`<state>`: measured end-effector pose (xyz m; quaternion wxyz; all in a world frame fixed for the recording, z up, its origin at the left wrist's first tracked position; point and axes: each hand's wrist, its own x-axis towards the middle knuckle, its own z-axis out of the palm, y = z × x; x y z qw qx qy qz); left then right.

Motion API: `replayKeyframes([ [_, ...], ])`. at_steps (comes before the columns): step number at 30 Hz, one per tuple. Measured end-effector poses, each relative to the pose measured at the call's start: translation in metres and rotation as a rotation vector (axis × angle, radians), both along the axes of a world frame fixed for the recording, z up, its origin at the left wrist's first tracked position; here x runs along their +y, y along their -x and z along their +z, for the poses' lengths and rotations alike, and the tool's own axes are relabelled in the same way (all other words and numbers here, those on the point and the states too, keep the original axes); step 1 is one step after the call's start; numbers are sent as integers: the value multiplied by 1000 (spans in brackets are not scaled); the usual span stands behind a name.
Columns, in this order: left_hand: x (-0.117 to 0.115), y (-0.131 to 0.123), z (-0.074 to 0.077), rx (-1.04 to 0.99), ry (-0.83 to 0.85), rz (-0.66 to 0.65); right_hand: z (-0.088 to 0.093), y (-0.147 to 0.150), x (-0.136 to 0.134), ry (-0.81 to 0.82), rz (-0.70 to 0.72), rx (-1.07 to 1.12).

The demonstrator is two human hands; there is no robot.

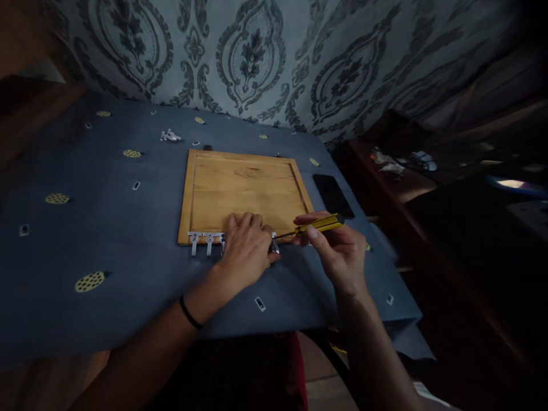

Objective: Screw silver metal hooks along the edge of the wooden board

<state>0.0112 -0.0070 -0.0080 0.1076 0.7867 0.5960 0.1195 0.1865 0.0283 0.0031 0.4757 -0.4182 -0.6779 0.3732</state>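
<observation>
A wooden panel with a raised frame lies flat on the blue cloth. A metal hook rail runs along its near edge. My left hand lies over the rail's right part, fingers pressed down on the panel edge. My right hand pinches a yellow and black screwdriver. Its thin shaft points left, the tip ending at the rail's right end beside my left hand.
A blue table cloth with yellow spots covers the table. A small metal part lies at the far left. A black phone rests right of the panel. Patterned wall behind; a dark cluttered shelf on the right.
</observation>
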Motion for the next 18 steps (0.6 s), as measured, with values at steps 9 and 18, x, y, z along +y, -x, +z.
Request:
replayKeyframes([
  [9,0,0,-2,-11,-18,8,-22,23,0,-301,-406,-244],
  [18,-2,1,-2,-34,-7,1,-3,30,-10,-417,-536,202],
])
